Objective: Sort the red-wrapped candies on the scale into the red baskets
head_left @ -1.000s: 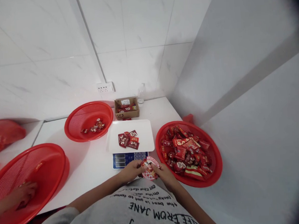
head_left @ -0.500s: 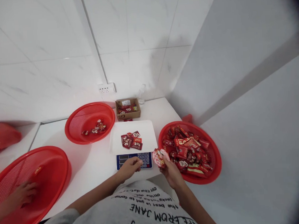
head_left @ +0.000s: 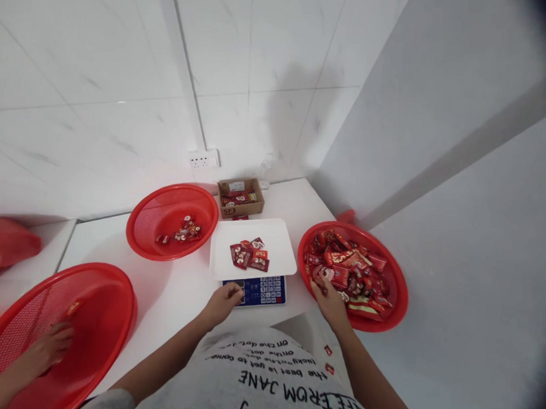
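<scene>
My right hand [head_left: 329, 306] is over the near left rim of a red basket [head_left: 402, 304] full of red-wrapped snacks [head_left: 350, 258]. Its closed fingertips are on a round pink-and-white packet [head_left: 323, 273], partly hidden by the fingers. My left hand [head_left: 223, 303], loosely closed with nothing visible in it, is at the left end of the blue keypad of a scale [head_left: 255, 292]. On the scale's white tray [head_left: 279, 241] lies a small pile of dark red and red packets [head_left: 248, 255].
A second red basket [head_left: 138, 228] with a few small candies stands behind on the left. Another person's hand [head_left: 51, 351] reaches into a nearer red basket [head_left: 110, 338]. A cardboard box [head_left: 240, 209] of packets and a clear bottle [head_left: 265, 174] stand by the wall.
My right hand has moved from the scale's right corner into the snack basket, carrying the round packet. My left hand has shifted slightly left along the keypad. The view has shifted a little.
</scene>
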`<state>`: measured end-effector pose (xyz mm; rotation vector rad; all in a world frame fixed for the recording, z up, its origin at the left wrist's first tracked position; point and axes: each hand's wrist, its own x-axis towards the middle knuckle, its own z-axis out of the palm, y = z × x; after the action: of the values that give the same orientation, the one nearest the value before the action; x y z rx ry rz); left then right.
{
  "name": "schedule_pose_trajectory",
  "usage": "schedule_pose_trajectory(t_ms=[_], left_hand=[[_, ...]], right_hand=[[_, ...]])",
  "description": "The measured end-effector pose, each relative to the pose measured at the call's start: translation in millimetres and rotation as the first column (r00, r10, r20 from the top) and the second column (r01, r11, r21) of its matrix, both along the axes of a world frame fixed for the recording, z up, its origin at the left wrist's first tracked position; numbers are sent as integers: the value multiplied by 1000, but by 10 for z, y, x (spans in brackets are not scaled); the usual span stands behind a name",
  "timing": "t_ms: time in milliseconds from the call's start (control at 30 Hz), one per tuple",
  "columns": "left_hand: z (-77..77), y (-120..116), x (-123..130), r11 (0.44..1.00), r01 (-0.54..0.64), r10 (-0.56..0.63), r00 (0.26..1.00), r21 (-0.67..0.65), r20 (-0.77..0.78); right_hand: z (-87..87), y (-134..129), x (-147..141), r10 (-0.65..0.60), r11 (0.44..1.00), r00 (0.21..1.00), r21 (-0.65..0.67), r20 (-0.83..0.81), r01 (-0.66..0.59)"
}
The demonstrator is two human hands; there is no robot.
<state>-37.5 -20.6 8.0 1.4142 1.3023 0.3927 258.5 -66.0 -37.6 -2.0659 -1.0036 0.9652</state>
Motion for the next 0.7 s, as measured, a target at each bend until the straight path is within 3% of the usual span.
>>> schedule_pose_trajectory(t_ms=[100,167,300,433,500,600,700], left_hand=[[-72,53,-206,994,-29,39,996,109,-86],[-156,94,-384,981,-54,83,986,188,-146],[-303,148,-838,902,-98,249,914,421,-320],[-274,126,-1320,770,-19,438,742,638,-507],[-210,99,-1512,768,-16,503,633,640,-588],[-129,61,-1712,810,-80,539,493,581,-683],[-115,38,-1842,851,-146,511,453,505,-730]], right_hand=[[15,0,-79,302,932,898,-298,320,-207],[28,7,-122,403,878,823,-424,402,-223],[14,16,-148,434,856,774,-479,462,-195],[-31,8,-146,431,867,747,-461,506,-188],[-31,6,-159,427,871,735,-458,527,-178],[3,9,-192,429,864,731,-478,531,-160],[46,14,-225,426,858,726,-497,540,-133]])
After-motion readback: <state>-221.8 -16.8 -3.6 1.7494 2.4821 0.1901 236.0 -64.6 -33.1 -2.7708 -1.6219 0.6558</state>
